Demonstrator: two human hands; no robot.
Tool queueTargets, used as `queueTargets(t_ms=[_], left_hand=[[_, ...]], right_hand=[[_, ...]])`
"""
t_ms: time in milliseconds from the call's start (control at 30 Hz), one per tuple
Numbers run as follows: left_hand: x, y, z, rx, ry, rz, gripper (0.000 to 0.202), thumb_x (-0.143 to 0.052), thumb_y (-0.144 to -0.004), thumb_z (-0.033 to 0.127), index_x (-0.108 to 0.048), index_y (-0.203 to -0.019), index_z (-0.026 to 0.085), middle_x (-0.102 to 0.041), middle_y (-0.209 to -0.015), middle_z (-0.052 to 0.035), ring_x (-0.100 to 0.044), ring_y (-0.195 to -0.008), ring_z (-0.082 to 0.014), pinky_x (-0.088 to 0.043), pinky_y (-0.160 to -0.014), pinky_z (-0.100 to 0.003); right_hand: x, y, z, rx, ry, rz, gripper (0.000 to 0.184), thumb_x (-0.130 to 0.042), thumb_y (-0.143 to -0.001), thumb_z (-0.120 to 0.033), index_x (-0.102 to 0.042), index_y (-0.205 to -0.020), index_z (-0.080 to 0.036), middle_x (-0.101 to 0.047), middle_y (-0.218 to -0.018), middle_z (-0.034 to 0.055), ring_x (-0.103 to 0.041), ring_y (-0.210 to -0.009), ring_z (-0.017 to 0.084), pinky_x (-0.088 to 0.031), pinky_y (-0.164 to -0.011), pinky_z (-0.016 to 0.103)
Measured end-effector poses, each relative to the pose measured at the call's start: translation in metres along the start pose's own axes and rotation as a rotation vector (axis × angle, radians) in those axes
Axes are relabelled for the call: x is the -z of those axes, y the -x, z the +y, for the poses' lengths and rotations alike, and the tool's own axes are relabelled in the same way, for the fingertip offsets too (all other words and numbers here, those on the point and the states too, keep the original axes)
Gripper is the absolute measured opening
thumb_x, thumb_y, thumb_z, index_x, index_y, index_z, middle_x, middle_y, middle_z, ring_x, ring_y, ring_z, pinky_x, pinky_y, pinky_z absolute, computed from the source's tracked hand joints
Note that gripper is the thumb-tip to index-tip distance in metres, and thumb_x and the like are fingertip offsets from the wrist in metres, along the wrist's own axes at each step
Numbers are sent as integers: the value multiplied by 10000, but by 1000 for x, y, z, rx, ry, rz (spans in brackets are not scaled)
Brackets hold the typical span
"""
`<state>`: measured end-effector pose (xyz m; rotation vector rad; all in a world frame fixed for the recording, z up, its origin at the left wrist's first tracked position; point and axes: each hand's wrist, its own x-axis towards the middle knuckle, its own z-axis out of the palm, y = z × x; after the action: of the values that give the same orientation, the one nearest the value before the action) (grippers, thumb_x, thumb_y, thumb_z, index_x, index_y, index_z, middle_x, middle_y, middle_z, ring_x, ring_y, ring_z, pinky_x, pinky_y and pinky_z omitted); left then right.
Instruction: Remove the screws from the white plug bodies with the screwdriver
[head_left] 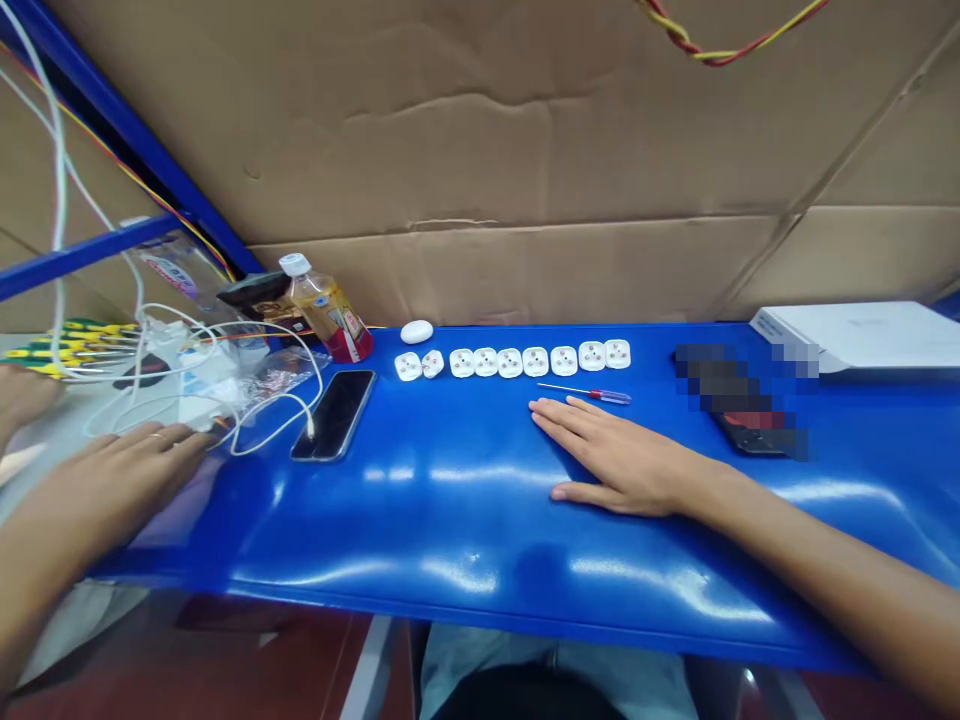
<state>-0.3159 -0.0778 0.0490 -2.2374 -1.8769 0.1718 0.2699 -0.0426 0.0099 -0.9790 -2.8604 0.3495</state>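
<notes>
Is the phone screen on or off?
Off, it seems: the phone shows a black screen with no picture, only dim reflections.
</notes>
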Motion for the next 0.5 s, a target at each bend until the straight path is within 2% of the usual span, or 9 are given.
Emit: queueTargets(t_ms=[100,167,333,500], left_hand=[[-6,-1,8,62,-142,-55,503,-348,-909,358,-767,-1158,235,-782,-1139,-159,-707,-1053,-396,-531,-912,-523],[-6,-3,10,120,-190,-74,525,-337,-962,438,-754,-1211,236,-784,-1135,-162,-721,-994,-392,-539,-884,-515],[-6,-12,19,111,-171,-19,543,-377,-967,591,-724,-1217,257,-748,-1242,-114,-709,-1083,-364,-543,-912,-456],[-2,-20,33,69,-63,62,442,-409,-960,598,-674,-1157,304,-739,-1174,-50,-703,-1051,-350,-552,-914,-483]], right_hand=[[2,0,-1,-2,0,-27,916,-398,-1008,-731,-328,-1628,-60,-284,-1691,218,-282,-1575,375,-281,-1284,595],[2,0,-1,-7,-3,-27,925,-397,-1002,-742,-314,-1635,-73,-283,-1694,212,-280,-1577,371,-282,-1284,590],[1,0,1,-9,-22,-16,916,-402,-1001,-743,-316,-1638,-91,-278,-1700,200,-271,-1580,372,-270,-1288,588],[-1,0,4,31,-54,9,912,-463,-999,-711,-294,-1645,-90,-303,-1692,207,-279,-1579,364,-244,-1300,582]])
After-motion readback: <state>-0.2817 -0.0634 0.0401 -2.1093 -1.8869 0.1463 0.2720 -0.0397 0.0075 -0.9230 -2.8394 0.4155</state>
